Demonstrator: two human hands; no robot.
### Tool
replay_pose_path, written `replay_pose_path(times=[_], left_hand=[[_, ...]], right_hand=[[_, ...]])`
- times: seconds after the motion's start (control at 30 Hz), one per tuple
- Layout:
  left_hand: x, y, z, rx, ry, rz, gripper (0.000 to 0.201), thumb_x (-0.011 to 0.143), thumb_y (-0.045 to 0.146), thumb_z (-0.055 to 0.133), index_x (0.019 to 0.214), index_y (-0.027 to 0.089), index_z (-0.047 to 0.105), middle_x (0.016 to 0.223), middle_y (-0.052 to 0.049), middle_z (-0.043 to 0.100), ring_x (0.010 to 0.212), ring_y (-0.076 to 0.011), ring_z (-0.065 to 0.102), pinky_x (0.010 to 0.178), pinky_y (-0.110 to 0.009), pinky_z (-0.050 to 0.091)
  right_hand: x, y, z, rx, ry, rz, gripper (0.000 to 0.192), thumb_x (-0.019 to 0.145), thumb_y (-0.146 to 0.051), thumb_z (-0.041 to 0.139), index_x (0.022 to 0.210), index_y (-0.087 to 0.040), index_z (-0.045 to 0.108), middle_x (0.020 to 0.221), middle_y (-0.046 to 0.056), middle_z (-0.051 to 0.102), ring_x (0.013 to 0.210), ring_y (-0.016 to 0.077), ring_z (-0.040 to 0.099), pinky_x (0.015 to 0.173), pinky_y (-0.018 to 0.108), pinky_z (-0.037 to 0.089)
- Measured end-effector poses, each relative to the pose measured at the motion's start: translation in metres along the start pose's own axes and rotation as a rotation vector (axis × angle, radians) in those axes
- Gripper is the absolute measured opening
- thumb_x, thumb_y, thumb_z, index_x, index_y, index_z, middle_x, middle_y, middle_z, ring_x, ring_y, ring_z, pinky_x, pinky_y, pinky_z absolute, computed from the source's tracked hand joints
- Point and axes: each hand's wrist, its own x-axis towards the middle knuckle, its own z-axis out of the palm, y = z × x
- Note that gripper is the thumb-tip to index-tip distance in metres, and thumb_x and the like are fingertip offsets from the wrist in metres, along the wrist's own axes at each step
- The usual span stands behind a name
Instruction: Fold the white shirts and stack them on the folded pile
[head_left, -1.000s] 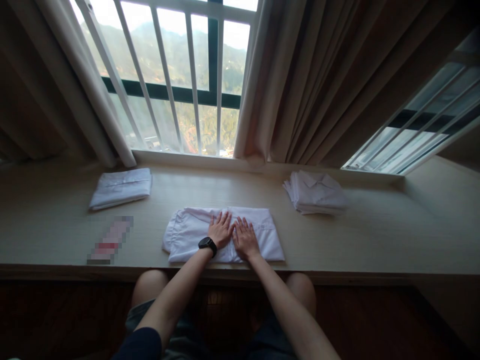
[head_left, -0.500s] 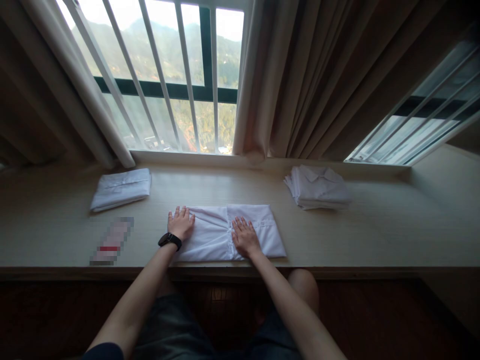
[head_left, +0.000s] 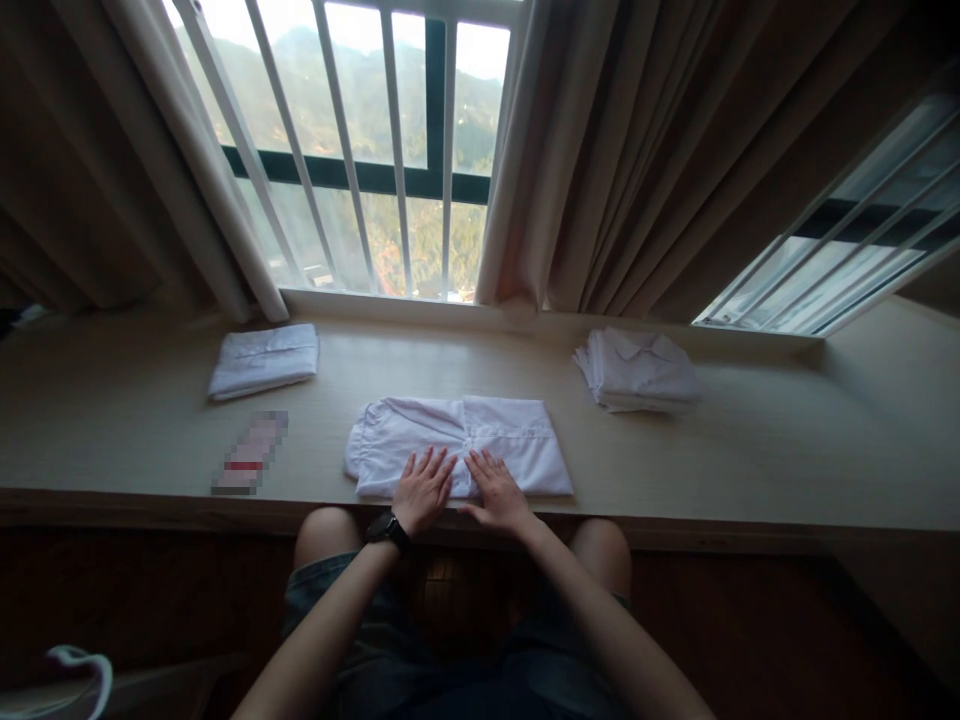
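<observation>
A: Start at the far left. What is on the wooden ledge [head_left: 750, 460]?

B: Toward the far edge on the left lies a folded white cloth [head_left: 264, 360], flat and alone. Nearer and a little to the right of it sits a small blurred object [head_left: 250, 453], pink with a red band; I cannot tell what it is.

A: And in the middle?

B: The white shirt [head_left: 510, 445] lies folded into a wide rectangle, near the front edge of the ledge, directly ahead of the person. A rounded bit of fabric sticks out at its left end.

A: The hands?

B: The left hand [head_left: 421, 489], with a black watch [head_left: 387, 527] on the wrist, lies palm down on the near edge of the shirt, fingers spread and flat. It grasps nothing, only presses on the fabric. The right hand [head_left: 497, 488] is just beside it, also flat and palm down on the shirt's near edge, fingers splayed, gripping nothing. The two hands almost touch at the shirt's middle seam.

A: Further right?

B: A stack of folded white shirts [head_left: 639, 369] rests near the far edge, well apart from the hands, collar showing on top. Behind it hang beige curtains [head_left: 622, 150], and a barred window [head_left: 375, 130] stands behind the ledge's centre.
</observation>
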Motion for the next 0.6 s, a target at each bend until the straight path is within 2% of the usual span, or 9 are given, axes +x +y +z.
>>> replay_pose_path(times=[0.2,0.3,0.4,0.5,0.6], left_hand=[[0.0,-0.004,0.002,-0.003,0.015,0.004,0.049,0.103,0.037,0.038,0.151,0.031,0.048,0.157,-0.005,0.045,0.147,-0.0301,0.038,0.12,-0.055,0.028],[-0.001,-0.003,0.004,-0.003,0.028,0.009,0.049,0.103,0.038,0.038,0.15,0.031,0.048,0.156,-0.006,0.046,0.146,-0.0304,0.039,0.119,-0.056,0.028],[-0.001,-0.003,0.006,-0.005,0.046,0.014,0.049,0.103,0.038,0.038,0.15,0.031,0.049,0.156,-0.006,0.046,0.146,-0.0304,0.039,0.12,-0.055,0.027],[-0.001,-0.004,0.007,-0.01,0.063,0.012,0.048,0.103,0.038,0.039,0.149,0.031,0.05,0.154,-0.006,0.048,0.146,-0.0297,0.04,0.12,-0.054,0.027],[0.0,-0.003,0.006,-0.007,0.059,0.012,0.048,0.103,0.039,0.039,0.149,0.031,0.051,0.154,-0.006,0.049,0.146,-0.0301,0.04,0.119,-0.055,0.028]], right_hand=[[-0.011,0.007,0.017,0.078,0.058,0.053,0.078,0.088,-0.029,0.066,0.158,-0.013,0.034,0.162,0.014,0.032,0.153,0.0295,0.024,0.124,0.051,0.026],[-0.011,0.011,0.02,0.101,0.086,0.028,0.062,0.092,-0.023,0.057,0.152,-0.014,0.045,0.159,0.013,0.038,0.152,0.0281,0.027,0.123,0.05,0.029],[-0.007,0.01,0.018,0.083,0.11,0.047,0.046,0.1,-0.023,0.046,0.144,-0.017,0.056,0.152,0.011,0.05,0.148,0.028,0.036,0.121,0.053,0.03],[0.003,0.002,0.01,0.072,0.151,0.079,0.044,0.102,-0.025,0.041,0.143,-0.018,0.057,0.148,0.011,0.055,0.146,0.0273,0.04,0.12,0.054,0.031],[0.011,-0.008,0.003,0.056,0.2,0.086,0.046,0.104,-0.026,0.038,0.144,-0.016,0.055,0.15,0.011,0.053,0.147,0.0259,0.038,0.122,0.051,0.028]])
